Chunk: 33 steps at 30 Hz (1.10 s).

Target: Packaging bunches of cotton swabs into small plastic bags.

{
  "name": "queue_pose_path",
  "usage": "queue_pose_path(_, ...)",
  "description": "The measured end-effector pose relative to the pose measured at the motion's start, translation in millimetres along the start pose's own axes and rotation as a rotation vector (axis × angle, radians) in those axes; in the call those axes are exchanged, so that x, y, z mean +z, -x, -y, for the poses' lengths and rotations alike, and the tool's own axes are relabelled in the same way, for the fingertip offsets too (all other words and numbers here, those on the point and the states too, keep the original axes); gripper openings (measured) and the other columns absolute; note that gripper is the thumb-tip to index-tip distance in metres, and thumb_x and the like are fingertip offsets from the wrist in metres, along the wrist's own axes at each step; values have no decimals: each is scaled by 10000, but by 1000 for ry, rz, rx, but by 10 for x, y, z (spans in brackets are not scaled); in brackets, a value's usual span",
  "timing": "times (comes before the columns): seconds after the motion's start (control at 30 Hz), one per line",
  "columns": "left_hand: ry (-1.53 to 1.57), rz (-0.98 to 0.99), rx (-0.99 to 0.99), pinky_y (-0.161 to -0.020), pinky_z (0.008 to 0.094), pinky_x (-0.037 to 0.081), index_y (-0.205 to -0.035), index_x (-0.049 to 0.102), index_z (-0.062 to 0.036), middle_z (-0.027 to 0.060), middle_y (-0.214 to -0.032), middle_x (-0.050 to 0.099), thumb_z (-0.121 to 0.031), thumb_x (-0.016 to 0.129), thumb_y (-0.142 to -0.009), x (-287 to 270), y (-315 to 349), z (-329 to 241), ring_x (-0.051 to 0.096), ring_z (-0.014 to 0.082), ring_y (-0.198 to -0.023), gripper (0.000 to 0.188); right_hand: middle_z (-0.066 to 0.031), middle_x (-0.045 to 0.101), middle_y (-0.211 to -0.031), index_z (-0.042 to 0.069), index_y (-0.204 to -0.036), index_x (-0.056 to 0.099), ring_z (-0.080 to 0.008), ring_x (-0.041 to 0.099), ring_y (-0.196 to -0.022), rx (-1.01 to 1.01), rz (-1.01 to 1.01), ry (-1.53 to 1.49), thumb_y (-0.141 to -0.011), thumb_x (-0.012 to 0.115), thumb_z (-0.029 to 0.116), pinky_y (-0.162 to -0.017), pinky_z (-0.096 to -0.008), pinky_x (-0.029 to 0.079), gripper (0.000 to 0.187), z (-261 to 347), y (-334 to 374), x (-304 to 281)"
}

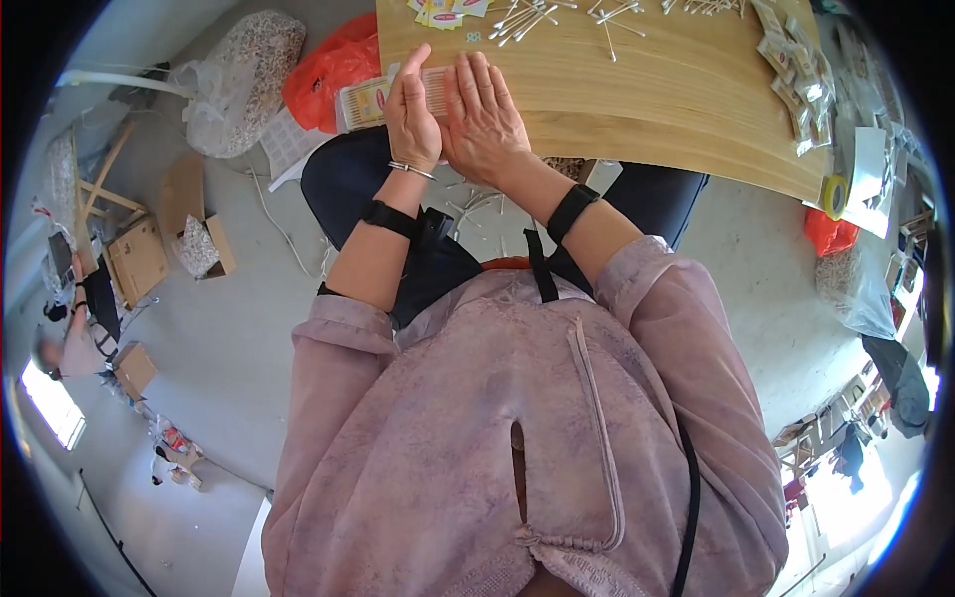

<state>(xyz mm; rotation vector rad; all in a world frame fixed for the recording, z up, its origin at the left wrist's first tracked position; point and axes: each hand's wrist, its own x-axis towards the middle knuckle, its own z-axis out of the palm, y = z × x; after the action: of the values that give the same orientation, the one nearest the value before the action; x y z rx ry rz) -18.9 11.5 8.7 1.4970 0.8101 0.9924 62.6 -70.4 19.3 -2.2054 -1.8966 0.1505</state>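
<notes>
A clear flat pack of cotton swabs (366,105) with a yellow and red label lies at the table's near left edge. My left hand (413,121) rests across it, turned on its side with the fingers stretched away from me. Beside it, my right hand (485,117) lies flat over the pack's right end, fingers straight. The heels of both hands meet, and swab sticks show in the gap between them. What lies under my right palm is hidden. Loose cotton swabs (527,20) and yellow-and-white label cards (438,14) lie farther off on the wooden table (647,109).
Filled swab packs (796,75) are heaped at the table's right end, near a yellow tape roll (834,196). Left of the table are a red plastic bag (328,75) and a large clear sack (244,85). Cardboard boxes (139,261) and another person (80,343) are farther left.
</notes>
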Motion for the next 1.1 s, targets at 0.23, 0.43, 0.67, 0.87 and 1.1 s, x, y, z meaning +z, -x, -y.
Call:
queue_pose_path(0.23,-121,20,5,-1010,325,375,-1157,556,51,156,-1181,578,-349,329,-1004,-17,40,-80,531,237,-1127,484,-220,183,-1492,-57,-1388,295,-348,102,-1406,-2,30,15,-927,293,422,-1146,-437,18,665,21,21,6)
queue_pose_path(0.43,-168,11,8,-980,320,400,-1091,584,39,141,-1107,614,-346,324,-1006,-25,40,-81,566,229,-1066,472,-218,161,-1499,-53,-1405,255,-351,75,-1410,70,80,119,-933,274,399,-1146,-438,8,654,94,-21,9)
queue_pose_path(0.67,-38,-65,26,-977,337,405,-1073,570,56,157,-1099,603,-368,335,-1004,-11,13,50,560,235,-1068,490,-229,161,-1493,-75,-1398,242,-359,87,-1407,62,8,-49,-914,309,355,-1145,-435,39,651,89,-2,20)
queue_pose_path(0.87,-124,-8,7,-965,330,410,-1054,578,48,142,-1076,617,-351,331,-1007,-31,71,-19,569,220,-1046,471,-248,168,-1483,-98,-1387,237,-374,97,-1402,48,-22,-124,-890,357,296,-1145,-441,60,645,86,19,38)
queue_pose_path(1.1,-308,17,121,-999,339,372,-1160,557,37,152,-1184,586,-295,332,-1005,-30,93,-246,522,233,-1144,430,-218,170,-1494,-64,-1403,242,-353,85,-1408,72,24,-54,-916,341,401,-1148,-435,37,681,84,4,31)
